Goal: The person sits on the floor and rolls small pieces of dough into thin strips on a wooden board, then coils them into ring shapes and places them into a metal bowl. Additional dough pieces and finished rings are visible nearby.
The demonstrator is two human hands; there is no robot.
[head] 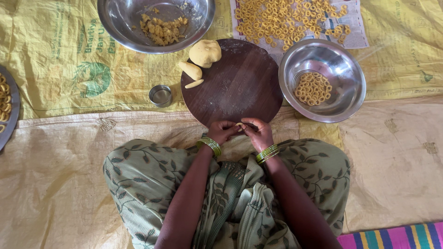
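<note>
My left hand and my right hand meet at the near edge of a round dark wooden board, pinching a small piece of yellow dough between the fingertips of both. Green bangles sit on both wrists. A lump of dough rests at the far left of the board, with two smaller elongated pieces beside it.
A steel bowl right of the board holds several dough rings. More rings lie on newspaper at the back. Another steel bowl holds dough crumbs. A small steel cup stands left of the board. A tray edge shows far left.
</note>
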